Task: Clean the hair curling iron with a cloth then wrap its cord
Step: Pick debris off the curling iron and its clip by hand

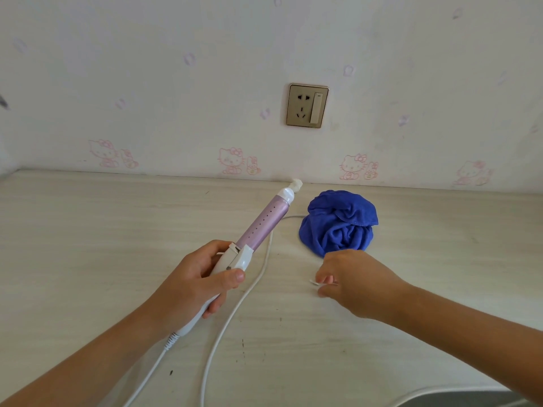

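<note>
1. Pale counter (pixel 88 230) below wallpapered wall; blue cloth (pixel 338 223) bunched, untouched.
2. Left hand (pixel 188 277), grip closed around curling iron (pixel 258 224) handle, barrel lifted.
3. Right hand (pixel 352 280) near cloth, fingers half curled, pinching something small, unclear.
4. Cord (pixel 235 306) loose on counter; apparently cleaning and wrapping both left.

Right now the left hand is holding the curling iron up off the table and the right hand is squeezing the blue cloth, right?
Not quite. In the head view the right hand is not on the blue cloth; it hovers just in front of it, apart from it. The rest is right: the left hand holds the curling iron up off the table.
</note>
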Demonstrator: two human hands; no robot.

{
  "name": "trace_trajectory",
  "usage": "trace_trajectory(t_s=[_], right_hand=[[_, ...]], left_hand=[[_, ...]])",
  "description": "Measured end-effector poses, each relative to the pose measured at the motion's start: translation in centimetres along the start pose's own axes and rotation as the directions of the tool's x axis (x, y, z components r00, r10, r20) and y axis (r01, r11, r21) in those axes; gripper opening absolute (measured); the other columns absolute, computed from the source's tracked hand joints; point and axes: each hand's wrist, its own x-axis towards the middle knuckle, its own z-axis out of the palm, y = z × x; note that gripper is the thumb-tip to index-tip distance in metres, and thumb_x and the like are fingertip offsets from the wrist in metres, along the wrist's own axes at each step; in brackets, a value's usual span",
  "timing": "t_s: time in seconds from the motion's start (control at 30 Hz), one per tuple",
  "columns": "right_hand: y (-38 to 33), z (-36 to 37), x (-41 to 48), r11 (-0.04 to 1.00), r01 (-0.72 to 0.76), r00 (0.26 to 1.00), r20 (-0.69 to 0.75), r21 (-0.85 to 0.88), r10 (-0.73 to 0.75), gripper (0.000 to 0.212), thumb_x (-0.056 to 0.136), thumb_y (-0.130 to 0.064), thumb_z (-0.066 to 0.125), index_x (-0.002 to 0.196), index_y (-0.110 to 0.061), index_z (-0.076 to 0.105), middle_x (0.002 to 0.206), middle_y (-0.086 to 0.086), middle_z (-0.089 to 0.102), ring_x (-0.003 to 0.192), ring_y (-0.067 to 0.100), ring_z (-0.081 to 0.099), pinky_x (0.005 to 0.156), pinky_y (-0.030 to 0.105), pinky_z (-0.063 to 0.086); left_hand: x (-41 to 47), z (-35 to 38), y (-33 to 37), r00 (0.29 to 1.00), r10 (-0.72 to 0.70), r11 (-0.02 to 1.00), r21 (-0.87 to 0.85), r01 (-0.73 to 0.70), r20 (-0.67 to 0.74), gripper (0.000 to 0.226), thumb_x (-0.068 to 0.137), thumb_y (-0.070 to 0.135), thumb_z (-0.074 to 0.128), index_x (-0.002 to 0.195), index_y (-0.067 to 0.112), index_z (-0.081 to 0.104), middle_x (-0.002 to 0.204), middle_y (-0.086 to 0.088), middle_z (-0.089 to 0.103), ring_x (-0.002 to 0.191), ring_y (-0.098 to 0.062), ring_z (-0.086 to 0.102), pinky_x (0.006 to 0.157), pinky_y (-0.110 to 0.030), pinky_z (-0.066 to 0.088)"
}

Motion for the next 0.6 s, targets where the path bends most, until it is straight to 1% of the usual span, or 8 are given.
trace_trajectory(t_s=[0.1, 0.2, 0.3, 0.37, 0.4, 0.47, 0.53, 0.6], right_hand=[[-0.5, 0.4, 0.4, 1.0, 0.007, 0.999, -0.052, 0.002, -0.007, 0.017, 0.098, -0.04, 0.066, 0.098, -0.028, 0.077, 0.098, -0.011, 0.068, 0.096, 0.014, 0.062, 0.083, 0.031, 0.052], [-0.5, 0.5, 0.4, 0.998, 0.031, 0.997, -0.066, -0.047, -0.034, 0.024, 0.1, -0.036, 0.06, 0.09, -0.02, 0.075, 0.094, -0.006, 0.066, 0.091, 0.017, 0.062, 0.082, 0.036, 0.054], [-0.7, 0.7, 0.3, 0.993, 0.076, 0.993, -0.088, -0.085, -0.083, 0.025, 0.097, -0.035, 0.055, 0.089, -0.017, 0.071, 0.095, -0.005, 0.066, 0.091, 0.017, 0.062, 0.082, 0.037, 0.054], [-0.9, 0.9, 0.4, 0.993, 0.103, 0.989, -0.101, -0.058, -0.108, 0.02, 0.093, -0.036, 0.055, 0.088, -0.021, 0.068, 0.093, -0.008, 0.064, 0.089, 0.014, 0.061, 0.08, 0.035, 0.054], [-0.9, 1.0, 0.4, 0.994, 0.107, 0.988, -0.11, -0.016, -0.108, 0.017, 0.091, -0.037, 0.057, 0.088, -0.024, 0.067, 0.09, -0.009, 0.064, 0.086, 0.012, 0.06, 0.078, 0.033, 0.053], [-1.1, 1.2, 0.7, 0.983, 0.093, 0.985, -0.157, 0.158, -0.068, 0.011, 0.09, -0.036, 0.061, 0.086, -0.027, 0.066, 0.078, -0.01, 0.065, 0.074, 0.009, 0.061, 0.068, 0.027, 0.052], [-1.5, 1.7, 1.2, 0.915, 0.123, 0.971, -0.235, 0.383, -0.032, 0.01, 0.094, -0.033, 0.065, 0.085, -0.028, 0.065, 0.062, -0.011, 0.061, 0.056, 0.008, 0.054, 0.056, 0.022, 0.045], [-2.4, 2.3, 1.8, 0.813, 0.21, 0.938, -0.347, 0.543, -0.01, 0.011, 0.098, -0.027, 0.067, 0.087, -0.028, 0.068, 0.052, -0.012, 0.05, 0.049, 0.007, 0.043, 0.051, 0.017, 0.037]], left_hand=[[0.0, 0.1, 0.1, 1.0, 0.0, 1.0, -0.008, 0.0, 0.003, 0.039, 0.078, 0.043, 0.077, 0.113, 0.031, 0.069, 0.088, -0.027, 0.06, 0.049, -0.02, 0.048, 0.044, -0.03, 0.041], [-0.1, 0.2, 0.2, 1.0, 0.0, 1.0, 0.002, 0.0, 0.007, 0.04, 0.078, 0.043, 0.077, 0.115, 0.03, 0.069, 0.088, -0.027, 0.06, 0.05, -0.02, 0.048, 0.045, -0.03, 0.041], [-0.1, 0.3, 0.2, 1.0, -0.007, 1.0, 0.002, 0.007, 0.013, 0.039, 0.078, 0.043, 0.077, 0.115, 0.031, 0.069, 0.087, -0.019, 0.065, 0.05, -0.019, 0.049, 0.045, -0.031, 0.041], [-0.1, 0.3, 0.2, 1.0, -0.016, 1.0, -0.001, 0.016, 0.012, 0.039, 0.078, 0.043, 0.076, 0.114, 0.03, 0.069, 0.085, -0.012, 0.067, 0.05, -0.02, 0.049, 0.045, -0.031, 0.041], [-0.1, 0.3, 0.2, 1.0, -0.019, 1.0, -0.003, 0.019, 0.01, 0.039, 0.078, 0.043, 0.076, 0.114, 0.029, 0.069, 0.085, -0.011, 0.068, 0.049, -0.02, 0.049, 0.045, -0.031, 0.041], [-0.2, 0.1, 0.3, 1.0, -0.017, 1.0, -0.012, 0.017, 0.003, 0.041, 0.079, 0.042, 0.074, 0.116, 0.027, 0.068, 0.084, -0.012, 0.068, 0.049, -0.021, 0.048, 0.045, -0.031, 0.041], [-0.1, -0.1, 0.3, 1.0, -0.016, 0.999, -0.04, 0.015, -0.002, 0.04, 0.08, 0.042, 0.072, 0.116, 0.025, 0.068, 0.08, -0.013, 0.066, 0.047, -0.02, 0.046, 0.043, -0.03, 0.04], [0.0, -0.3, 0.4, 0.999, -0.047, 0.993, -0.108, 0.046, -0.004, 0.038, 0.08, 0.043, 0.07, 0.109, 0.019, 0.067, 0.074, -0.013, 0.061, 0.043, -0.019, 0.043, 0.042, -0.027, 0.038]])
